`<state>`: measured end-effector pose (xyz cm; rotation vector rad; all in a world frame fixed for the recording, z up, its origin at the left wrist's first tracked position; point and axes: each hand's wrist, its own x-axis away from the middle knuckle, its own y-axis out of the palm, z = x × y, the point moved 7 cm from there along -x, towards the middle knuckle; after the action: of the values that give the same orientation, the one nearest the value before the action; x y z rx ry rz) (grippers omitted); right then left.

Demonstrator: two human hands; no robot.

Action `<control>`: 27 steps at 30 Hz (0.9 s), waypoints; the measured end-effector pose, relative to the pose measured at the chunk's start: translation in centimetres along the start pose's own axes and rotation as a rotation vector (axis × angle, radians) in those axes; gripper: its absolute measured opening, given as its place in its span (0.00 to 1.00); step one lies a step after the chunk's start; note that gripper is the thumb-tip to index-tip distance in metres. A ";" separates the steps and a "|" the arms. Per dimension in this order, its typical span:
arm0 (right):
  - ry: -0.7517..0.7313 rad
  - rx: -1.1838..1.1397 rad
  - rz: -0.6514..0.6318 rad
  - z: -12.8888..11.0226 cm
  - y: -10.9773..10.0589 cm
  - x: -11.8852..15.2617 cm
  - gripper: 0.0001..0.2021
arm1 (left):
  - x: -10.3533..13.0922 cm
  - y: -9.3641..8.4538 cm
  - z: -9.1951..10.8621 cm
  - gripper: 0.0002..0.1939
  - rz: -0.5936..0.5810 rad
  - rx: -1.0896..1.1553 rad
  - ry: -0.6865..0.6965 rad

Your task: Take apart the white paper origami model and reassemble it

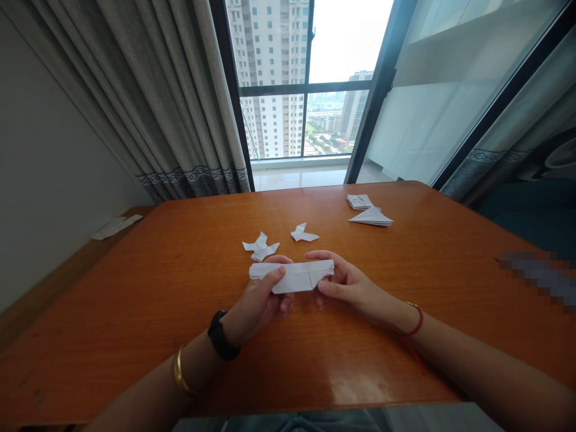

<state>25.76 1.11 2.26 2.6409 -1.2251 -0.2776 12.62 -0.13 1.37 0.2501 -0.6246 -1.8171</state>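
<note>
A folded strip of white paper (297,276) is held level above the wooden table. My left hand (261,295) grips its left part, thumb on the front face and fingers behind. At the strip's right end is my right hand (348,285), its thumb at the lower edge and its index finger behind the top edge. Just beyond the strip lie folded paper pieces with pointed arms (261,246), and a similar small one (305,233) sits to their right.
The table (157,300) has a folded paper square (359,201) and a stack of pointed folded papers (371,217) at the back right. Flat paper (116,227) rests beyond the left edge. A blurred patch (540,273) covers something at the right.
</note>
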 end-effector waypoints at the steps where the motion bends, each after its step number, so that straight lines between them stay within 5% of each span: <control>1: -0.013 0.014 0.009 -0.1 -0.2 0.0 0.24 | 0.0 0.0 0.0 0.16 -0.003 0.002 0.001; 10: 0.001 0.128 0.076 -0.2 -0.8 -0.1 0.24 | 0.0 -0.5 0.4 0.18 0.026 -0.013 0.046; 14: 0.017 0.517 0.077 -1.5 -0.6 0.3 0.30 | -0.2 -0.9 0.9 0.20 0.048 -0.230 0.115; 20: 0.028 1.183 -0.042 -1.9 1.0 0.8 0.17 | 0.4 -0.3 0.1 0.20 -0.051 -0.442 0.086; 27: 0.108 1.454 -0.037 0.0 1.5 0.8 0.08 | 1.0 0.6 -0.4 0.25 -0.154 -0.441 0.072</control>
<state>25.17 -0.52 2.58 3.6275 -1.6991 1.1968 13.02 -1.31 1.47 0.0660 -0.1461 -2.0317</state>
